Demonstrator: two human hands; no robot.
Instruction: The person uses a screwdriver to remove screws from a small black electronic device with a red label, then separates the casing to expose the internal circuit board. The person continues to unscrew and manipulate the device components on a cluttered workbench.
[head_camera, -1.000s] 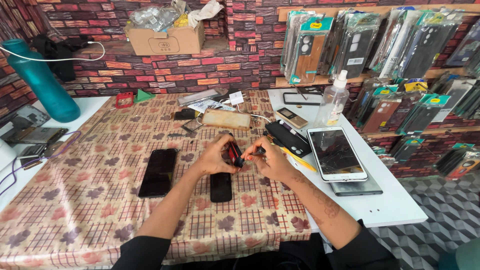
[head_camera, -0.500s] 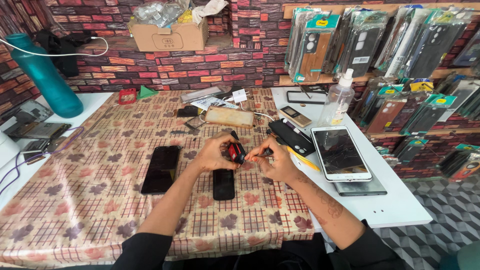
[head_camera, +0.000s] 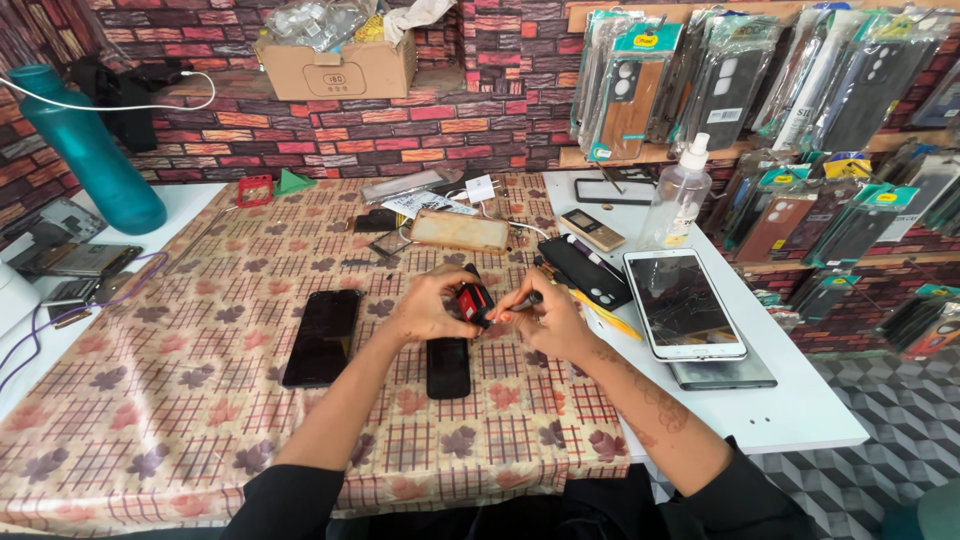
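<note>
Head view: left hand (head_camera: 428, 310) grips small red-black device (head_camera: 474, 302); right hand (head_camera: 548, 322) pinches thin tool (head_camera: 527, 299) against it.

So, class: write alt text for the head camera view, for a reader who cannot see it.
A person's left hand holds a small red and black gadget while the right hand works on it with a thin dark tool, above a black phone on a patterned tablecloth. Another black phone lies to the left, a white tablet and spray bottle to the right.
</note>
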